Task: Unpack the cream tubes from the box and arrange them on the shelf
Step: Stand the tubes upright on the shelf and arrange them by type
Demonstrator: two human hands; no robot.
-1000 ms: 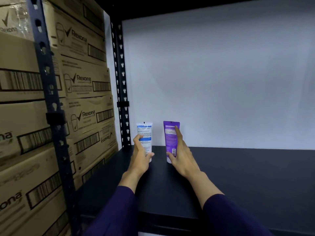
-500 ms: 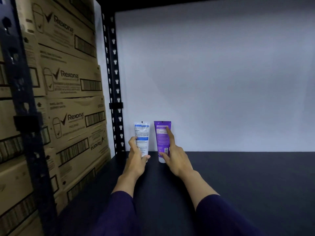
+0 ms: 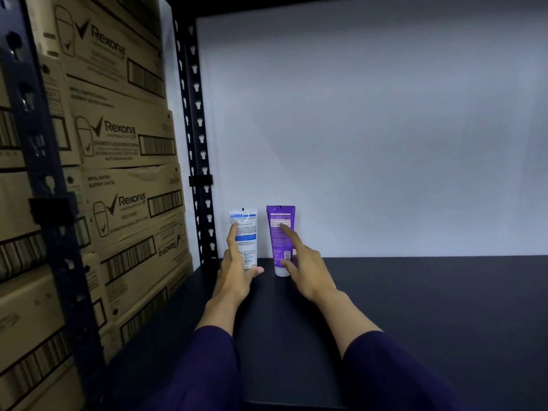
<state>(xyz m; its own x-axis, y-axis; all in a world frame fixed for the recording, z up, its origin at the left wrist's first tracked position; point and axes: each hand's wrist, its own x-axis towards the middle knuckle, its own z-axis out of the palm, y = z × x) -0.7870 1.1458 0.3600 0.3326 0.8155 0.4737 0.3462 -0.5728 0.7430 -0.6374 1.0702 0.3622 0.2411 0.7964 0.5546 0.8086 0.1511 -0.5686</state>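
- Your left hand (image 3: 237,271) grips the white tube (image 3: 243,232), upright on the dark shelf (image 3: 415,307).
- Your right hand (image 3: 305,262) holds the purple tube (image 3: 280,232) just beside it, forefinger straight, thumb at base.

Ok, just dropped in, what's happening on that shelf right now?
A person is standing two cream tubes upright at the back left of the dark shelf, against the white back wall. The left hand holds the white tube, forefinger up its front and thumb at its base. The right hand steadies the purple tube the same way. The tubes stand side by side, a small gap between them. Cardboard boxes fill the bay to the left.
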